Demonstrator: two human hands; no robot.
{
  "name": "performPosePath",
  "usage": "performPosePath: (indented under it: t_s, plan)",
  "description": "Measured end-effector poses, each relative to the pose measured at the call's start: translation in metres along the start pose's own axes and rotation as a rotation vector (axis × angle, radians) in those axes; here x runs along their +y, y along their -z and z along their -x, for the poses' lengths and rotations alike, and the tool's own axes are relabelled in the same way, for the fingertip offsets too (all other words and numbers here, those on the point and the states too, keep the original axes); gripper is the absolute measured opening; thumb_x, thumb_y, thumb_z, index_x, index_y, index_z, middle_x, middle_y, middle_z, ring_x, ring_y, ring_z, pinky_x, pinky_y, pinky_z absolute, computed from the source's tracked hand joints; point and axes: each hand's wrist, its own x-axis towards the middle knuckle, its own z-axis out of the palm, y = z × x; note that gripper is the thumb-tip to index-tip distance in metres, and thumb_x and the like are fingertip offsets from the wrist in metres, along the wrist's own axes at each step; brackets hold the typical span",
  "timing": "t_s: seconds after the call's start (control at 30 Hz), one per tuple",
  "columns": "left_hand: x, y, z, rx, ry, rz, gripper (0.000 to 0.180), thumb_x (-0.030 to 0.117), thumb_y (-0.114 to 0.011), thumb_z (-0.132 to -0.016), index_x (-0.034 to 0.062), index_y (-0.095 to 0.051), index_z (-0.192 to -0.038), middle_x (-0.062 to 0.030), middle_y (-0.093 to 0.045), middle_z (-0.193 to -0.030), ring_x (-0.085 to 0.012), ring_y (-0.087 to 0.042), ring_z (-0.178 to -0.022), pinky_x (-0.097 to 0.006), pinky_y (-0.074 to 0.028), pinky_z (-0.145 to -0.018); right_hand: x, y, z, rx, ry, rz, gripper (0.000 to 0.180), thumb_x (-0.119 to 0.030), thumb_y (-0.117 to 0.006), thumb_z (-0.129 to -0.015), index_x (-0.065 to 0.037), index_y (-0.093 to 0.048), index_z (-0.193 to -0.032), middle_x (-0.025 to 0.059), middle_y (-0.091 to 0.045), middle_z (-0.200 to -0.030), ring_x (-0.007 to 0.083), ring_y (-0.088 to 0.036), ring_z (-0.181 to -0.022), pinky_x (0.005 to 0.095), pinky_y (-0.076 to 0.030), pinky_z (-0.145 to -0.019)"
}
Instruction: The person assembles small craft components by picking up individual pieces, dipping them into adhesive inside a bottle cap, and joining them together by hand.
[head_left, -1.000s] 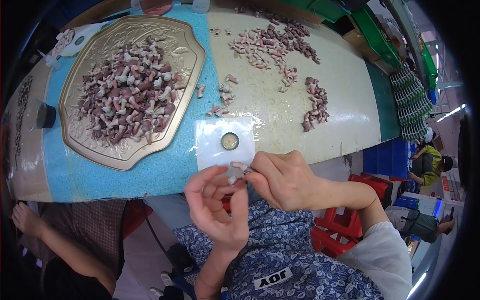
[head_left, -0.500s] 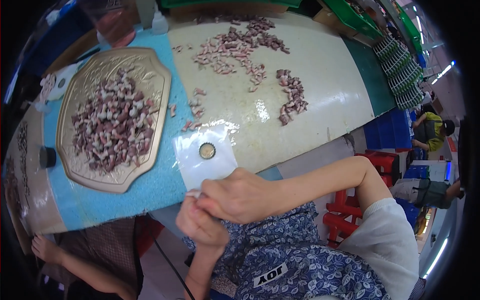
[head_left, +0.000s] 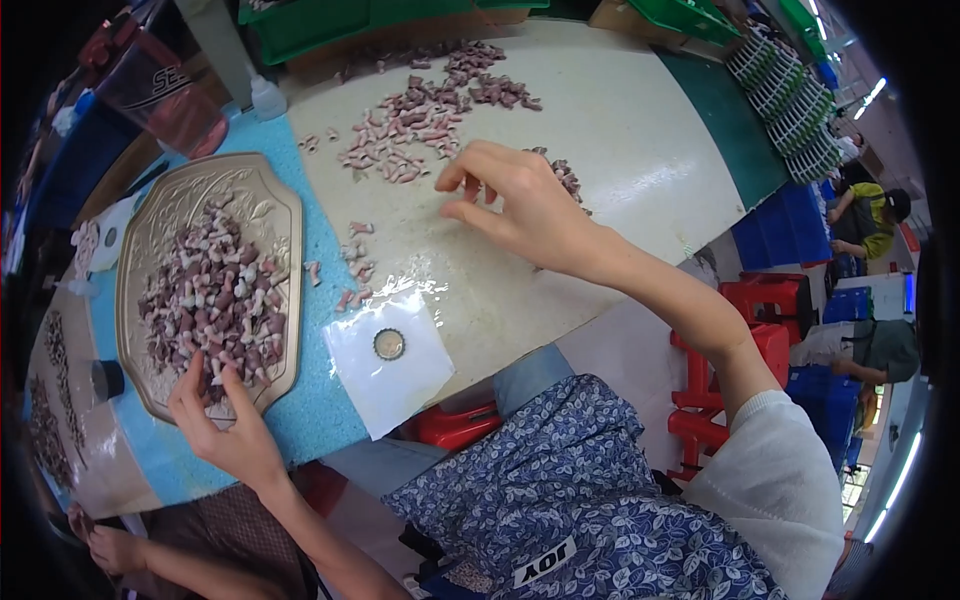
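Observation:
My left hand [head_left: 225, 425] rests at the near rim of a gold ornate tray [head_left: 288, 215], fingers spread and touching the heap of small pink and maroon pieces [head_left: 215, 300] in it. Out over the pale tabletop [head_left: 640, 150], my right hand [head_left: 515, 205] has its fingers curled and apart, with nothing visible in them. It hovers just left of a small cluster of pieces [head_left: 568, 178]. A larger scatter of loose pieces [head_left: 420, 125] lies farther back. Between my hands a white sheet [head_left: 400, 385] carries a metal bottle cap [head_left: 389, 344].
A few pieces [head_left: 355, 270] lie between tray and sheet. A white squeeze bottle [head_left: 266, 97] and a dark red container [head_left: 165, 85] stand at the back left, green crates [head_left: 330, 25] behind. Red stools [head_left: 755, 330] stand on the right. Another person's hand [head_left: 110, 550] shows lower left.
My hands were together near my lap below the white sheet. Now the left has gone to the tray and the right has reached out over the table.

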Motion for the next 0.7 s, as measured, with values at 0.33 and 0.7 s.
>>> performPosePath:
  t_s: [0.33, 0.7]
  plan:
    - [0.014, 0.027, 0.023, 0.068, -0.180, -0.099, 0.030, -0.006, -0.056, -0.080, -0.0061, -0.057, -0.110, -0.0164, -0.054, -0.108, -0.0268, -0.052, -0.101, -0.037, -0.040, -0.091, 0.048, 0.060, 0.019, 0.058, -0.119, 0.128, 0.011, -0.002, -0.066, -0.078, 0.001, -0.062, -0.087, 0.0091, -0.063, -0.081, 0.0175, -0.060, -0.068, 0.0282, -0.048, -0.061]
    - [0.105, -0.039, -0.015, -0.386, -0.111, 0.169, 0.019, -0.004, -0.060, -0.077, -0.0025, -0.062, -0.096, -0.0155, -0.062, -0.093, -0.0313, -0.059, -0.089, -0.037, -0.045, -0.080, 0.054, 0.059, 0.031, -0.267, -0.091, 0.418, 0.012, -0.004, -0.065, -0.077, 0.000, -0.066, -0.088, 0.0111, -0.056, -0.091, 0.0268, -0.054, -0.090, 0.0362, -0.048, -0.078]
